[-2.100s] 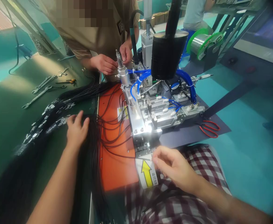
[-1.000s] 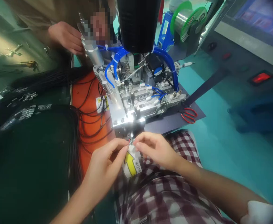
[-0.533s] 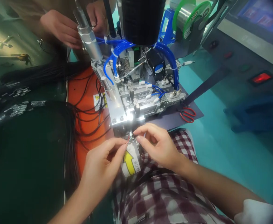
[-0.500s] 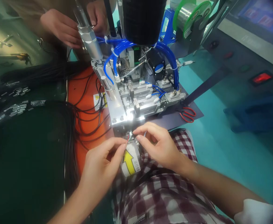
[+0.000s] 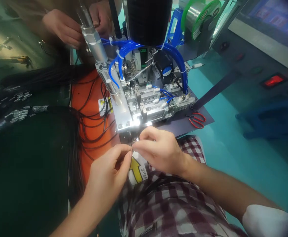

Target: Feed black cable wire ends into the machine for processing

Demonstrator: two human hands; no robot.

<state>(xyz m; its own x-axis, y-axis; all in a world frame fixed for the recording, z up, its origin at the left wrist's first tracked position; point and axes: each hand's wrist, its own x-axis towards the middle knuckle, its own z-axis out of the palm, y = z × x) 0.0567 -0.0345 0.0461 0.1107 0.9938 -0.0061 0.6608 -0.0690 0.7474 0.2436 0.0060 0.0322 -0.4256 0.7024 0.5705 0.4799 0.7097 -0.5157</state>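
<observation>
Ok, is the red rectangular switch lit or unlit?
Lit: the red rectangular switch glows brightly, while the green button near it looks dim.

This is a workshop, likely a factory floor: a metal machine (image 5: 144, 98) with blue tubes (image 5: 176, 56) stands beside black cables (image 5: 75, 144), with a green-rimmed spool (image 5: 195, 16) behind it. Red-handled pliers (image 5: 198, 120), a control panel (image 5: 257, 62) with a lit red switch (image 5: 274, 80) and another person (image 5: 62, 29) also show.

A white sleeve (image 5: 267, 215); maroon-and-white checked cloth (image 5: 173, 204) over the lap; bare hands.
</observation>
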